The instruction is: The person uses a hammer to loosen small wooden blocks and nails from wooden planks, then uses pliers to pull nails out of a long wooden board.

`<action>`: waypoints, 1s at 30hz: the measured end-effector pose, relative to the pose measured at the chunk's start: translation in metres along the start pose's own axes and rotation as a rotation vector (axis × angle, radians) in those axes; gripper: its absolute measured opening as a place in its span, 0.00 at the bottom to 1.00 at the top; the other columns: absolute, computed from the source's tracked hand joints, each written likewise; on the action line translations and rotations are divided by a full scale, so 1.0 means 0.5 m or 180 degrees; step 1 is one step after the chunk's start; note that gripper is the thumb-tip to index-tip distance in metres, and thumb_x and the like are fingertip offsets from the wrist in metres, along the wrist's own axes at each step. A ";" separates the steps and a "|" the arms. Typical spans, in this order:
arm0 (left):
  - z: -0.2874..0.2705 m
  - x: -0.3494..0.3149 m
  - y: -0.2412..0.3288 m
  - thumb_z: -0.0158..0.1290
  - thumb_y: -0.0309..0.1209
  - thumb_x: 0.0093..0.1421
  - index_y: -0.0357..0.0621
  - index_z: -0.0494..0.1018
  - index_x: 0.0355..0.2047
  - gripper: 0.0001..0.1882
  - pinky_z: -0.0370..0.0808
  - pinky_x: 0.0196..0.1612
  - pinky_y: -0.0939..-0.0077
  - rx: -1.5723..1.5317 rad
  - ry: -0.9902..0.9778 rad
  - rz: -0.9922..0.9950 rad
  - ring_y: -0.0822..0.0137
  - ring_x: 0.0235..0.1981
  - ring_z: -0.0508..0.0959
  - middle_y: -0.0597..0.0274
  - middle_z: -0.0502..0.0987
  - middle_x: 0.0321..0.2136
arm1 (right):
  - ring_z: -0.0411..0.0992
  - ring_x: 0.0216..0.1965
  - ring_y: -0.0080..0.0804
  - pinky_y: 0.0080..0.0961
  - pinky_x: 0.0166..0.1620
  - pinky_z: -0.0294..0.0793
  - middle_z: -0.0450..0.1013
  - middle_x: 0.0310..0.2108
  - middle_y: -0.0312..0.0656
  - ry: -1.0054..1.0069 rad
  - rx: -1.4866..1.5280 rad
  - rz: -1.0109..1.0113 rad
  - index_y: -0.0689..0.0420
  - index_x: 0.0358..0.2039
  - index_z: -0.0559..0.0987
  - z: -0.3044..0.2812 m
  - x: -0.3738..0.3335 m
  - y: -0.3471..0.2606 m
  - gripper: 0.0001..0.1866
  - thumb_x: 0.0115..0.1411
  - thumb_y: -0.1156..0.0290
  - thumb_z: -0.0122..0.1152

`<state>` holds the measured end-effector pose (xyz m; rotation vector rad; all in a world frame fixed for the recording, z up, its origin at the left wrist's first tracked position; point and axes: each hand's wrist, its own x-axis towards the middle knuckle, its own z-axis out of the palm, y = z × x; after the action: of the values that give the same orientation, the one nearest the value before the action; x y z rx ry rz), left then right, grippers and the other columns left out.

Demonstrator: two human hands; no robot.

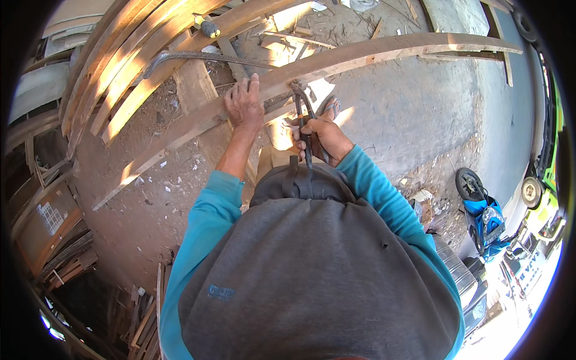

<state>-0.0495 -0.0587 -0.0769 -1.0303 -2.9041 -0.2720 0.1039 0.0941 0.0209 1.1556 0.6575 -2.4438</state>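
A long wooden beam (372,55) lies crosswise in front of me, from the lower left to the upper right. My left hand (245,103) grips it left of the middle, fingers bent over its top. My right hand (321,137) is closed around the handles of dark metal pincers (300,108). The pincers' jaws meet the near side of the beam, just right of my left hand; whether they bite on a nail is too small to tell. Behind the beam, a crowbar (210,56) with a curved end reaches close to my left fingertips.
Several curved planks (129,51) are stacked at the upper left, with a small dark-gripped tool (210,29) on them. Wood scraps (300,42) litter the ground ahead. More timber (141,318) lies at the lower left. A blue motorcycle (483,219) stands at the right.
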 end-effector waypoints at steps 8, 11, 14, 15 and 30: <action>0.009 0.004 0.002 0.69 0.31 0.43 0.51 0.69 0.59 0.39 0.65 0.57 0.56 -0.0036 0.0095 0.0092 0.58 0.52 0.73 0.60 0.73 0.48 | 0.68 0.22 0.33 0.37 0.24 0.73 0.66 0.25 0.43 0.0606 -0.0820 -0.0055 0.62 0.40 0.69 -0.035 0.036 0.044 0.09 0.64 0.69 0.49; 0.004 0.005 0.003 0.68 0.30 0.45 0.51 0.70 0.58 0.37 0.65 0.56 0.56 -0.0065 0.0108 0.0119 0.58 0.51 0.74 0.61 0.73 0.47 | 0.76 0.28 0.45 0.43 0.32 0.77 0.72 0.28 0.52 0.0082 -0.4057 -0.1650 0.67 0.42 0.70 -0.118 0.087 0.076 0.15 0.66 0.65 0.50; 0.016 -0.002 -0.007 0.64 0.27 0.49 0.51 0.70 0.58 0.33 0.64 0.56 0.56 -0.0054 0.0183 0.0100 0.59 0.51 0.73 0.61 0.73 0.47 | 0.79 0.38 0.57 0.47 0.45 0.76 0.75 0.33 0.64 0.0681 -0.3074 -0.0234 0.74 0.43 0.69 -0.059 0.037 0.027 0.23 0.67 0.60 0.51; 0.018 -0.001 -0.005 0.61 0.26 0.51 0.50 0.70 0.58 0.31 0.64 0.57 0.56 -0.0015 0.0213 0.0156 0.59 0.51 0.73 0.61 0.73 0.47 | 0.78 0.40 0.58 0.49 0.47 0.75 0.75 0.35 0.67 0.0664 -0.4188 -0.0981 0.74 0.43 0.69 -0.091 0.050 0.043 0.24 0.68 0.59 0.50; 0.025 -0.003 -0.009 0.58 0.25 0.52 0.52 0.70 0.59 0.31 0.63 0.56 0.55 0.0012 0.0258 0.0201 0.60 0.52 0.73 0.62 0.73 0.47 | 0.78 0.33 0.61 0.50 0.39 0.78 0.75 0.26 0.64 0.0892 -0.5954 -0.1595 0.72 0.38 0.67 -0.059 0.001 -0.017 0.18 0.63 0.65 0.51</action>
<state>-0.0510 -0.0609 -0.0902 -1.0820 -2.7937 -0.2979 0.1176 0.1171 0.0061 0.3881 2.5634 -0.7988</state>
